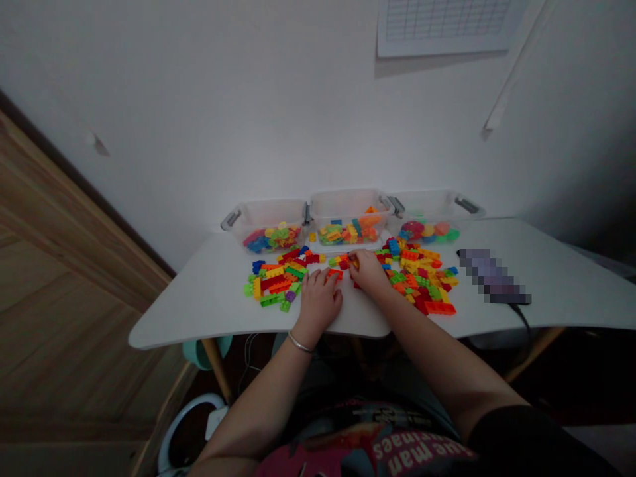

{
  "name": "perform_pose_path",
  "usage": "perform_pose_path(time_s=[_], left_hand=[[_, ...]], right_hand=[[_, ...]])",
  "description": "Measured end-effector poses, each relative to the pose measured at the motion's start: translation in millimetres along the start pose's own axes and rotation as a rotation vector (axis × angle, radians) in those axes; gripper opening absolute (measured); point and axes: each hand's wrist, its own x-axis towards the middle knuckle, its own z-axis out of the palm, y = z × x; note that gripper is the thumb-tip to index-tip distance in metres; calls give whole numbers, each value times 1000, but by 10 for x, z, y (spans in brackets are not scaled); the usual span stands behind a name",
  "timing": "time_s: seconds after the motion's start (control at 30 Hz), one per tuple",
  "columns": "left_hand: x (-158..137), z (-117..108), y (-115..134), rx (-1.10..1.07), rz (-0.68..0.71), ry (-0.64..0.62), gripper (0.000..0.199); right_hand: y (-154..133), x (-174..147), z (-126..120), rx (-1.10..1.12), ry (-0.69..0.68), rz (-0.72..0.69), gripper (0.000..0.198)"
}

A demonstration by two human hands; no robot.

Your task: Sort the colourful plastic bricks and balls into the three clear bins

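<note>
My left hand (pixel 320 299) rests on the table with its fingers stretched out and apart. An orange-red toy brick (pixel 336 273) lies at its fingertips, touching or just beside them. My right hand (pixel 370 273) is closed in a pinch over a small yellowish toy brick (pixel 354 264), which the fingers mostly cover. Right by it, a short row of red, orange and yellow-green bricks (pixel 338 262) lies on the table. Loose bricks in many colours form a left pile (pixel 278 278) and a larger right pile (pixel 420 275).
Three clear plastic bins stand along the wall: a left bin (pixel 273 211) and a middle bin (pixel 348 199) with mixed pieces, and a right bin (pixel 432 202) with round pieces. A phone (pixel 491 275) with a cable lies on the white table (pixel 193 305) at right.
</note>
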Motion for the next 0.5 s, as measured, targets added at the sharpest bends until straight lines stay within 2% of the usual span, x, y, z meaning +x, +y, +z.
perform_pose_path(time_s=[0.13,0.27,0.37,0.5], left_hand=[[1,-4,2,7,7,-4,39],[0,-11,6,8,3,-5,39],[0,-14,7,5,3,-9,40],[3,-10,3,1,0,-12,41]], right_hand=[[76,17,32,80,54,15,25],[92,22,41,49,103,-44,35],[56,47,34,-30,31,-35,38],[5,100,27,-78,-64,-5,30]])
